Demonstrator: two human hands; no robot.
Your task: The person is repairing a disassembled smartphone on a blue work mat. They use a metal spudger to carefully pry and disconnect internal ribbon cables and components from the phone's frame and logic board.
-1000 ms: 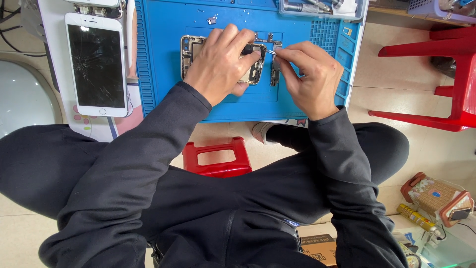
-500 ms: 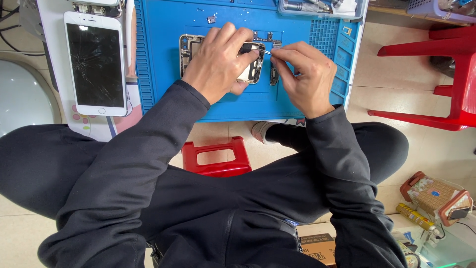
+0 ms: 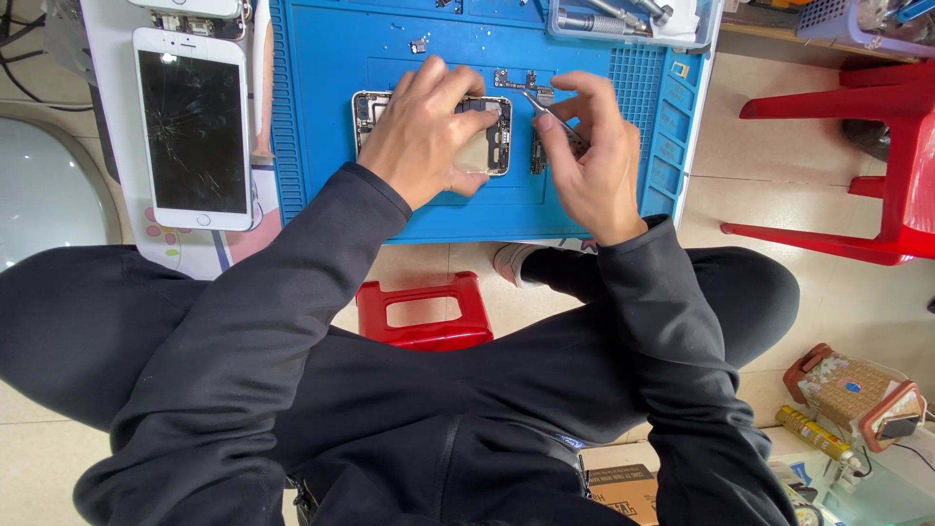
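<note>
Blue matting [image 3: 321,117] covered the bench under both hands, with pale floor tiles and a red stool [image 3: 424,312] showing below the wrists. An opened phone body [image 3: 487,146] lay on the mat, its long axis running side to side, and the left hand [image 3: 429,136] rested flat over its middle, fingers spread and pressing it down rather than closed around it. Only the two ends of the body showed past that hand. The right hand [image 3: 589,161] sat just to the right of the phone body, fingers pinched on thin metal tweezers [image 3: 547,109] whose tip pointed left toward the body's right end. Small dark parts [image 3: 538,156] lay between the two hands; what they were was hard to make out. Well left of the left hand lay a white phone with a cracked screen [image 3: 193,127]. A tool tray [image 3: 628,19] beyond the right hand was cut off by the frame edge.
</note>
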